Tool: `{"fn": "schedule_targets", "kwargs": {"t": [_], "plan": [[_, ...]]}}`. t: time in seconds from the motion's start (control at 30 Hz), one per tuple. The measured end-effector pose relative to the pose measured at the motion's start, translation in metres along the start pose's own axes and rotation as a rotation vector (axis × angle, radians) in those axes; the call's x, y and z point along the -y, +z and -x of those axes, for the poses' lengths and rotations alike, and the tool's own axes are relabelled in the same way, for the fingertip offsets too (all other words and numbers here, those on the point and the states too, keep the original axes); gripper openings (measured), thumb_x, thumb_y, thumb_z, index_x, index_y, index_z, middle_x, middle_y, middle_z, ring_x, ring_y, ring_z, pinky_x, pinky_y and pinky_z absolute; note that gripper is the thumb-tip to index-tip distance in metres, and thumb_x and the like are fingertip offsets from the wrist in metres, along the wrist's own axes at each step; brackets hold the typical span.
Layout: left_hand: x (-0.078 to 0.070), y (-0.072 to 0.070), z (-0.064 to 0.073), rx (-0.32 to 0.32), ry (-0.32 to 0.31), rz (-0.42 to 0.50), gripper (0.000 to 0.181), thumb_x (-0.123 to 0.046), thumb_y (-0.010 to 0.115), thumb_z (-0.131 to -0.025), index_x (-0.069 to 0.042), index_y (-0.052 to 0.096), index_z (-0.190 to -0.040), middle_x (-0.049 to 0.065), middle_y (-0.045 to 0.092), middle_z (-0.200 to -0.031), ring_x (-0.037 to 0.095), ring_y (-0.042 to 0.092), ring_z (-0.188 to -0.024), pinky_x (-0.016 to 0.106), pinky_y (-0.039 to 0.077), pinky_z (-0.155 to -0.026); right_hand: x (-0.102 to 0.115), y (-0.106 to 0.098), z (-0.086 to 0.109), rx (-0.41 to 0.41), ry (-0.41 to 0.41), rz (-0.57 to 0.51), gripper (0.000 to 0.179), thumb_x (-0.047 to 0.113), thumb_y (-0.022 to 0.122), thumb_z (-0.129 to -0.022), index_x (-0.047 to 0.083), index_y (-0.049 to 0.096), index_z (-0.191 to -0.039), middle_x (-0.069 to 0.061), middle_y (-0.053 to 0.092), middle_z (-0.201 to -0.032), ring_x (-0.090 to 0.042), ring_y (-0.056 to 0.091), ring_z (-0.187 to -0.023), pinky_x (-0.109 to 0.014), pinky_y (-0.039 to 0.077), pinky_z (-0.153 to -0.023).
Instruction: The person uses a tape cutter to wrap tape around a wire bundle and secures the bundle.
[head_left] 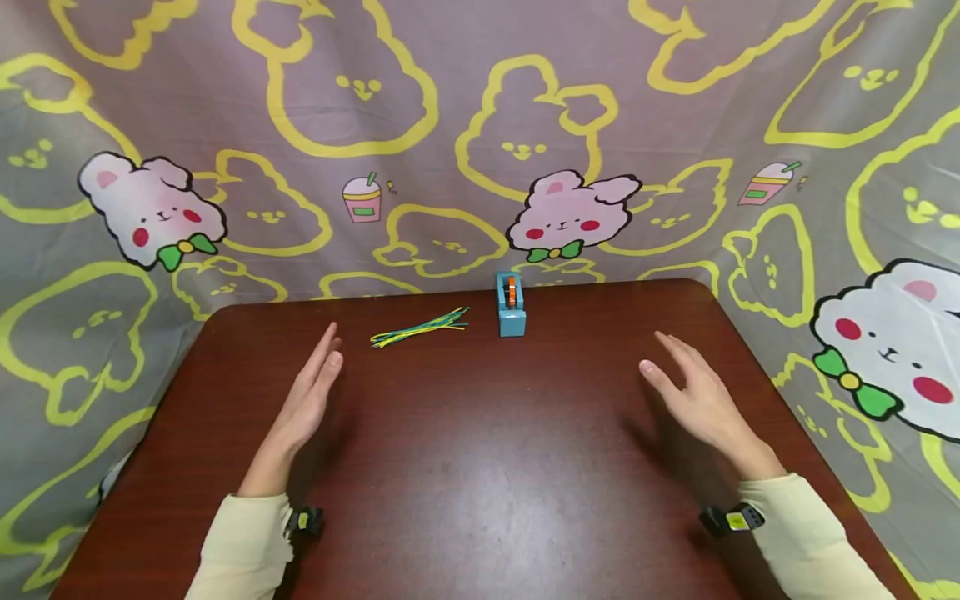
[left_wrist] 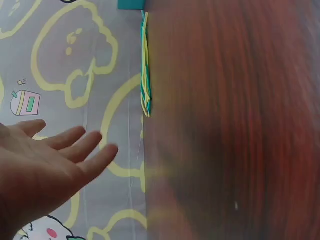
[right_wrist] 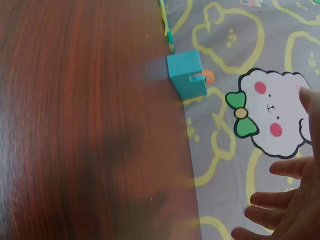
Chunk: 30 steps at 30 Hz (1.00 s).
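Ideally, the spread, empty left hand (head_left: 303,402) should pinch the strips (head_left: 420,328) to its right mid-bundle, the similarly spread right hand (head_left: 699,402) steadying the tape dispenser (head_left: 512,323).

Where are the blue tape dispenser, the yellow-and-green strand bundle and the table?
Blue tape dispenser (head_left: 512,322), head view: its near end.
Yellow-and-green strand bundle (head_left: 420,328), head view: about mid-length.
Table (head_left: 487,425), head view: bare part of its top.
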<state>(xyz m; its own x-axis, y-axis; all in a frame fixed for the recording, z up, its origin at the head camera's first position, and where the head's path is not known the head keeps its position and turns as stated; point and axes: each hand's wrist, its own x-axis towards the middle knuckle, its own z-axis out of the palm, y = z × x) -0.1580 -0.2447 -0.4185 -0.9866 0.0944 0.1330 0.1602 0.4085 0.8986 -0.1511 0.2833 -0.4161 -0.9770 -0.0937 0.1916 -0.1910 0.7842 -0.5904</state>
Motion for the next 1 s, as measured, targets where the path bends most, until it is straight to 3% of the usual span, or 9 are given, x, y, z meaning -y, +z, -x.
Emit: {"fn": "schedule_targets", "kwargs": {"t": [0.13,0.23,0.33,0.4,0.53,0.7,0.83,1.0], "plan": [[-0.006,0.001,0.001,0.049,-0.012,0.227,0.052,-0.042,0.022,-0.101,-0.026,0.012,-0.150,0.020,0.029,-0.146,0.038,0.031,-0.129,0.051,0.030,-0.099,0.006,-0.001,0.002,-0.038,-0.002,-0.109,0.054,0.039,0.051,-0.095,0.016,0.038,-0.142,-0.017,0.047,-0.133,-0.035,0.046,-0.117,-0.049,0.039,-0.089],[-0.007,0.003,0.000,0.088,-0.007,0.337,0.054,-0.047,0.017,-0.100,-0.026,0.012,-0.150,0.023,0.030,-0.145,0.034,0.036,-0.127,0.042,0.038,-0.096,0.011,-0.002,0.004,-0.044,0.014,-0.184,0.048,0.037,0.049,-0.096,0.015,0.043,-0.138,-0.014,0.057,-0.121,-0.023,0.057,-0.104,-0.032,0.047,-0.078],[-0.003,0.006,-0.002,0.118,-0.006,0.421,0.054,-0.047,0.016,-0.100,-0.025,0.013,-0.150,0.022,0.031,-0.144,0.033,0.039,-0.126,0.039,0.041,-0.093,0.015,-0.002,0.005,-0.027,0.040,-0.287,0.045,0.035,0.049,-0.096,0.013,0.047,-0.135,-0.013,0.062,-0.113,-0.013,0.062,-0.095,-0.022,0.049,-0.071],[0.000,0.008,-0.004,0.134,-0.016,0.458,0.054,-0.047,0.016,-0.100,-0.024,0.013,-0.150,0.021,0.033,-0.144,0.035,0.038,-0.127,0.042,0.041,-0.093,0.016,0.000,0.006,-0.001,0.053,-0.378,0.045,0.034,0.049,-0.097,0.010,0.047,-0.134,-0.016,0.064,-0.110,-0.014,0.064,-0.094,-0.024,0.051,-0.071],[-0.001,0.016,-0.008,0.143,-0.076,0.493,0.059,-0.051,0.021,-0.099,-0.021,0.015,-0.150,0.023,0.033,-0.143,0.042,0.034,-0.127,0.051,0.039,-0.093,0.015,0.001,0.007,0.079,0.081,-0.606,0.047,0.030,0.049,-0.097,0.004,0.044,-0.135,-0.023,0.063,-0.109,-0.028,0.064,-0.095,-0.036,0.053,-0.074],[-0.005,0.024,-0.011,0.175,-0.165,0.608,0.061,-0.052,0.024,-0.098,-0.019,0.015,-0.150,0.023,0.031,-0.143,0.041,0.034,-0.128,0.056,0.036,-0.094,0.009,0.004,0.007,0.188,0.199,-0.901,0.048,0.029,0.051,-0.096,0.002,0.042,-0.135,-0.026,0.059,-0.115,-0.034,0.060,-0.101,-0.043,0.051,-0.078],[-0.005,0.027,-0.015,0.209,-0.213,0.714,0.064,-0.055,0.027,-0.097,-0.020,0.016,-0.149,0.021,0.030,-0.145,0.039,0.034,-0.128,0.057,0.035,-0.095,0.006,0.006,0.007,0.226,0.234,-0.995,0.046,0.028,0.051,-0.097,0.003,0.043,-0.134,-0.024,0.058,-0.117,-0.036,0.058,-0.104,-0.046,0.050,-0.079],[-0.008,0.033,-0.020,0.202,-0.253,0.733,0.062,-0.051,0.033,-0.097,-0.019,0.021,-0.148,0.023,0.030,-0.145,0.039,0.037,-0.127,0.056,0.036,-0.094,0.005,0.009,0.007,0.245,0.242,-1.041,0.041,0.023,0.052,-0.097,0.003,0.046,-0.133,-0.021,0.061,-0.114,-0.034,0.060,-0.102,-0.047,0.050,-0.077]]}}
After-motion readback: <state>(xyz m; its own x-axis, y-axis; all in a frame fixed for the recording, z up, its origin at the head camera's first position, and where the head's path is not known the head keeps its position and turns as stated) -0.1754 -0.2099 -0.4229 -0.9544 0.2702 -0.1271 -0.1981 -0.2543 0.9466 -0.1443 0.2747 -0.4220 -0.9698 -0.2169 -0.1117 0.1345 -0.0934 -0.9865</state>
